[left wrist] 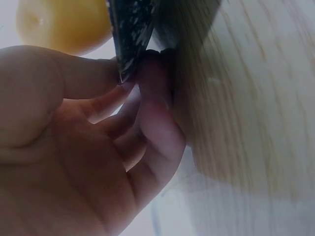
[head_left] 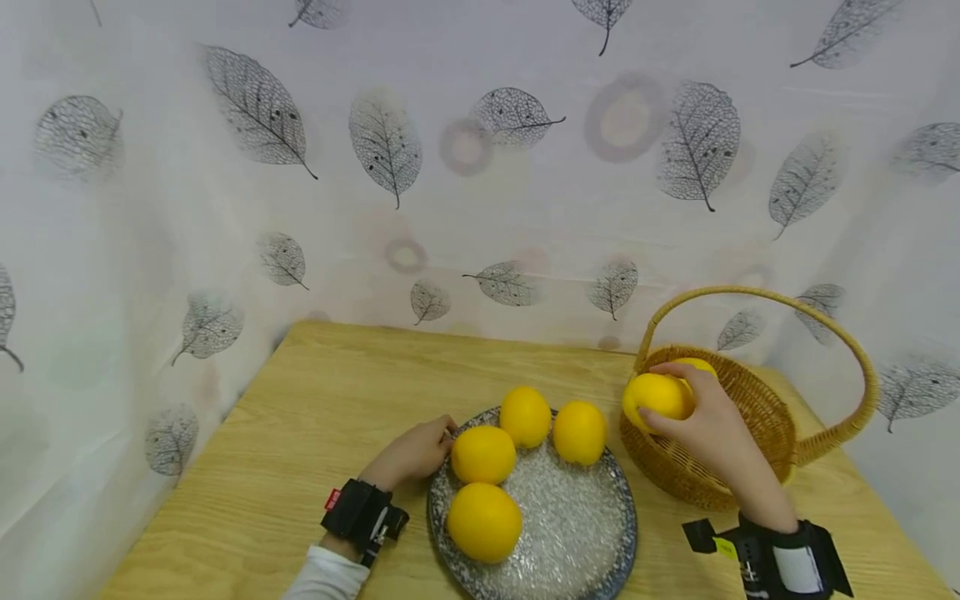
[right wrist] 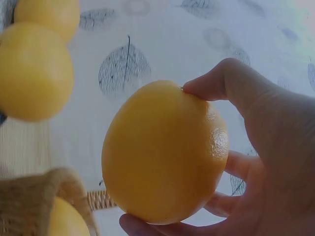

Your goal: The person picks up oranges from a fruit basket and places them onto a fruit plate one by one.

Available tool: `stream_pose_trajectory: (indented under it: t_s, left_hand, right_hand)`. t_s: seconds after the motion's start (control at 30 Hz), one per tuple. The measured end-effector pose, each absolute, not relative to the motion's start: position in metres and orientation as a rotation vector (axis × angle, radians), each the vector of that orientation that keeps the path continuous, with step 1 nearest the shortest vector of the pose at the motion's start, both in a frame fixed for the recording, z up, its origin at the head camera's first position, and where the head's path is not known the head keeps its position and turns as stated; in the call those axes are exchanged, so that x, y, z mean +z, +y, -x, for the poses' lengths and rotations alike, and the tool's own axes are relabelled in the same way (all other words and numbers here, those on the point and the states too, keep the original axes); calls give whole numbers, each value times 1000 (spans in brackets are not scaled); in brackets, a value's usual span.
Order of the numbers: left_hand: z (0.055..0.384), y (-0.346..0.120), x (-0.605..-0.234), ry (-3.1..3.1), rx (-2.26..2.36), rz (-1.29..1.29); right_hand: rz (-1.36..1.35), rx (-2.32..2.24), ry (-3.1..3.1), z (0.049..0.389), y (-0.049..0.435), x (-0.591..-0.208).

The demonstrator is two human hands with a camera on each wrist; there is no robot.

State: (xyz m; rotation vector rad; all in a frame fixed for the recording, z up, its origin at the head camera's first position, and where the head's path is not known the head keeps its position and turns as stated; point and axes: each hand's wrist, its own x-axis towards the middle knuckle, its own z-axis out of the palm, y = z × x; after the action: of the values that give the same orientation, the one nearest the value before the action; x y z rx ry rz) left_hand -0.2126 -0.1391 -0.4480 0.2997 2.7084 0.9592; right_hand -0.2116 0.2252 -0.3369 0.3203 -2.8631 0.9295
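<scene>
My right hand [head_left: 708,417] grips a yellow-orange fruit, which looks like an orange [head_left: 658,402], over the left side of the wicker basket [head_left: 772,425]. In the right wrist view, thumb and fingers hold this orange [right wrist: 165,152] from opposite sides. Behind it, another orange [head_left: 697,366] shows in the basket, partly hidden. My left hand [head_left: 420,450] pinches the left rim of the round speckled plate [head_left: 570,533]. The left wrist view has the thumb and curled fingers at the plate's dark edge [left wrist: 130,39]. Several oranges [head_left: 483,522] sit along the plate's left and far sides.
The basket's tall arched handle [head_left: 757,292] rises over it and leans right. Plate and basket stand side by side on a wooden table [head_left: 360,375]. A white leaf-patterned sheet [head_left: 465,208] hangs behind the table and along its sides.
</scene>
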Motion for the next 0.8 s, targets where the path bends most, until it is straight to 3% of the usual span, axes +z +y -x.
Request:
stream_pose_trajectory:
  t_s: [0.8]
  left_hand:
    - [215,-142,-449,2692,971,-317]
  right_hand:
    - [-780,1038,-2936,186,141,-362]
